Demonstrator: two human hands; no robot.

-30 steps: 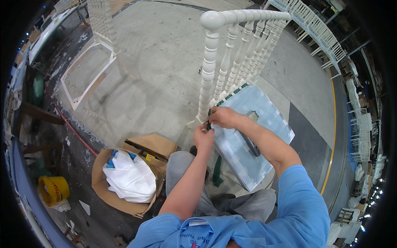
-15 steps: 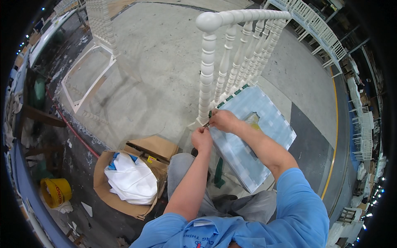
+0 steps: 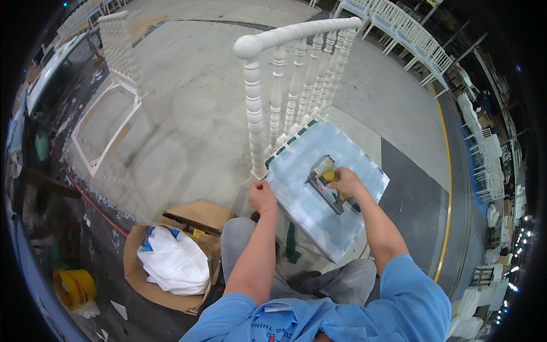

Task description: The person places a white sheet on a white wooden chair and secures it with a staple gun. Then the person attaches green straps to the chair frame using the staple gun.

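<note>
A white chair (image 3: pixel 254 108) with turned spindles stands in front of me, its seat (image 3: pixel 336 139) covered in pale blue-white material. Dark green bands (image 3: pixel 294 137) show along the seat edge by the spindles. At the near left corner, next to the thick end post, my left hand (image 3: pixel 262 197) is closed, fingertips pinched at the edge; what they pinch is too small to make out. My right hand (image 3: pixel 347 183) is wrapped round the grip of a yellow and black staple gun (image 3: pixel 326 194), which lies on its side on the seat.
An open cardboard box (image 3: pixel 137 271) with white sheeting (image 3: pixel 174 259) sits left of my knee. Farther left are a yellow bucket (image 3: pixel 75 288) and a red hose (image 3: pixel 97 208). Another white chair frame (image 3: pixel 117 137) stands beyond. White furniture lines the right side.
My right hand has left the seat corner and moved right onto the staple gun. My left hand stays at the corner. The whole view has shifted, with the chair now farther left.
</note>
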